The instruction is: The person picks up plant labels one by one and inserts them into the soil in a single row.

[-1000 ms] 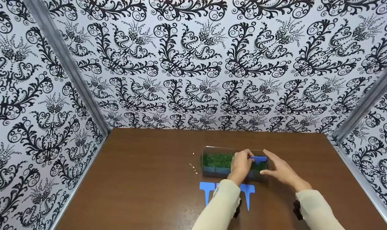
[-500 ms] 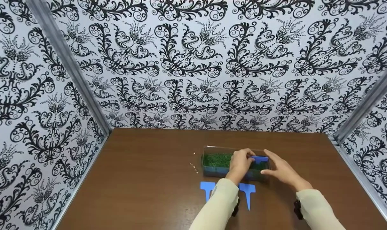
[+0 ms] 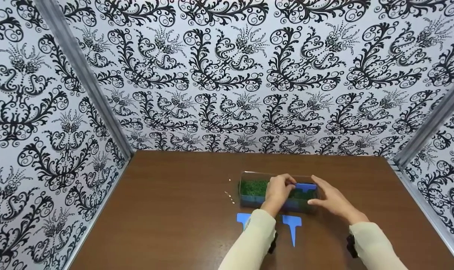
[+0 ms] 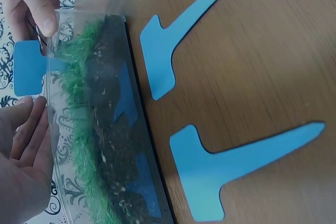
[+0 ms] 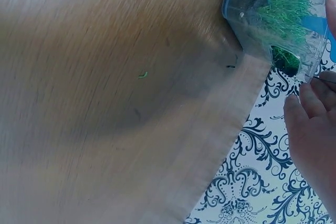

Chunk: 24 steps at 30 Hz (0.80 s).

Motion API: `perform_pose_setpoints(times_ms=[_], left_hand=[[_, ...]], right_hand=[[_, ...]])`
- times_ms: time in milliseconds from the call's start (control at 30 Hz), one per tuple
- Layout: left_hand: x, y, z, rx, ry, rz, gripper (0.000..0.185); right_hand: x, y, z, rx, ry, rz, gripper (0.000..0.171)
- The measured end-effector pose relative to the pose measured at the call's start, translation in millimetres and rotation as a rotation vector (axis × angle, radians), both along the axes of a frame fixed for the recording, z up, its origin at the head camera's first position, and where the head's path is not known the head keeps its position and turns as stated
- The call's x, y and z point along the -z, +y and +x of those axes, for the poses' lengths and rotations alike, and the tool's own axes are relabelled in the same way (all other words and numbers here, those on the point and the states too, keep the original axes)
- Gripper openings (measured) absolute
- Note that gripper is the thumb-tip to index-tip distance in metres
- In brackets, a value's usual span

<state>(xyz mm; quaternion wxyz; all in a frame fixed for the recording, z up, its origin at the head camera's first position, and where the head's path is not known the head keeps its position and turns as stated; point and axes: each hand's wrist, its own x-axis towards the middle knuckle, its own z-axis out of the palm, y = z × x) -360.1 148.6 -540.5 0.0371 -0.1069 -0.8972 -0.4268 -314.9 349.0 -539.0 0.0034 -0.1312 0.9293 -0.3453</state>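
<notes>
The left hand (image 3: pixel 277 192) pinches a blue tag (image 3: pixel 306 186) standing in the grass box (image 3: pixel 251 188). The right hand (image 3: pixel 330 200) lies open, fingers touching the box's right side.

The scene is viewed from the head camera above and behind, looking forward and down over the table (image 3: pixel 167 210) to the patterned walls. The clear box (image 4: pixel 105 129) is seen from close by in the left wrist view, along its near side, with two blue tags (image 4: pixel 210 166) beside it. One corner of the box (image 5: pixel 273 14) is caught by the right wrist view, low over the table. The box is shared by all three views.
</notes>
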Motion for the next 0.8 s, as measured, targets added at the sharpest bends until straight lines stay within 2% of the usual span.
perform_pose_setpoints(times_ms=[300,600,800], left_hand=[[-5.7,-14,0.6,0.002,0.012,0.009,0.003],[-18.1,-42,-1.3,0.016,0.041,0.053,0.005],[-21.8,-63,-0.7,0.012,0.114,0.055,0.007]], right_hand=[[0.8,1,-0.9,-0.008,-0.003,0.009,0.085],[-2.3,1,-2.3,-0.009,-0.019,0.021,0.086],[-0.3,1,-0.8,-0.011,-0.014,0.028,0.087]])
